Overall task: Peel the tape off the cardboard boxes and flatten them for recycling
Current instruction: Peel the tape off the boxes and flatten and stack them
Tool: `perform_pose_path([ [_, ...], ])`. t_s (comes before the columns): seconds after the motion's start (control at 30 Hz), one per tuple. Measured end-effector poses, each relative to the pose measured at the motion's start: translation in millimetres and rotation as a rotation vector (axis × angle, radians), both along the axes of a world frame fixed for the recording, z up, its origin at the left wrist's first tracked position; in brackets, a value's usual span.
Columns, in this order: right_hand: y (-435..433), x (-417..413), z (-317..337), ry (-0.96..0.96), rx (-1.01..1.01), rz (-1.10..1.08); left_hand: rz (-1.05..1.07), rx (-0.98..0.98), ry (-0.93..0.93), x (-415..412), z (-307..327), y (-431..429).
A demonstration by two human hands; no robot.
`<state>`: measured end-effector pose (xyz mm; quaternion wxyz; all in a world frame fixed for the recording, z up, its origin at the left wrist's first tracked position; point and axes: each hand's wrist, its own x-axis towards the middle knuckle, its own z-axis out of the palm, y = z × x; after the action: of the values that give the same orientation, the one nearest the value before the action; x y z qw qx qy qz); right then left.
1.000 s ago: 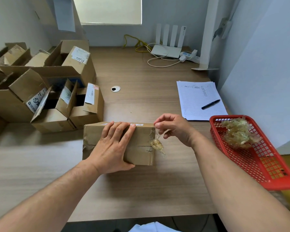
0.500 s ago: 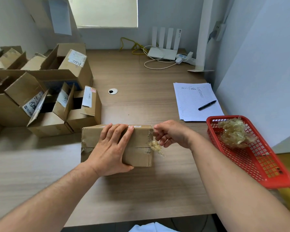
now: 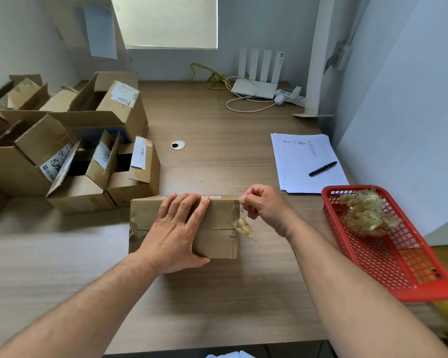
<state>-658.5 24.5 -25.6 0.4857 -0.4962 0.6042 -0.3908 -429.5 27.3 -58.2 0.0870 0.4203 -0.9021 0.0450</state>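
A closed brown cardboard box [image 3: 217, 223] lies on the wooden desk in front of me. My left hand [image 3: 176, 228] rests flat across its top, fingers spread to the far edge and thumb at the near side. My right hand [image 3: 264, 205] sits at the box's right far corner and pinches a strip of clear tape. A crumpled, yellowish wad of peeled tape [image 3: 243, 227] hangs from that strip against the box's right end. More tape remains along the box's left end.
Several opened cardboard boxes [image 3: 88, 161] crowd the desk's left side. A red plastic basket [image 3: 398, 267] with a heap of peeled tape sits at the right edge. Lined paper [image 3: 305, 161] with a black pen lies behind it. A router and cables stand at the back.
My right hand dipped toward the box's right end, then rose back to the far corner, still pinching the tape. My left hand and the box stayed put.
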Motion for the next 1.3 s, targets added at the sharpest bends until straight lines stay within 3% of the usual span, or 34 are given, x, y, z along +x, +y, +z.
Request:
perform_pose_path([
  [0.13,-6.7,-7.3,23.5,-0.152,-0.214,-0.147,0.036,0.030,-0.029,-0.1,1.0,-3.1],
  [0.2,-13.1,-20.5,41.2,-0.156,-0.215,-0.153,0.033,0.040,-0.034,-0.3,0.5,-2.5],
  [0.37,-7.7,-18.3,32.0,0.209,0.123,-0.023,0.024,0.033,-0.037,-0.8,-0.1,1.3],
  [0.5,-2.5,5.2,12.3,0.286,0.249,0.035,0.019,0.013,-0.039,-0.4,-1.1,4.1],
  [0.77,-8.2,6.1,14.1,0.303,0.064,0.043,0.049,0.020,-0.047,-1.2,0.5,6.3],
  [0.97,2.2,11.2,5.3,0.029,-0.173,-0.078,0.076,0.055,-0.076,0.5,14.6,-6.1],
  [1.13,4.9,9.7,0.5,-0.034,-0.201,-0.136,0.118,0.155,-0.103,-9.1,28.1,-25.3],
  [1.3,7.2,-3.6,-9.9,0.079,-0.139,-0.200,0.128,0.342,-0.090,-17.6,22.0,-29.3],
])
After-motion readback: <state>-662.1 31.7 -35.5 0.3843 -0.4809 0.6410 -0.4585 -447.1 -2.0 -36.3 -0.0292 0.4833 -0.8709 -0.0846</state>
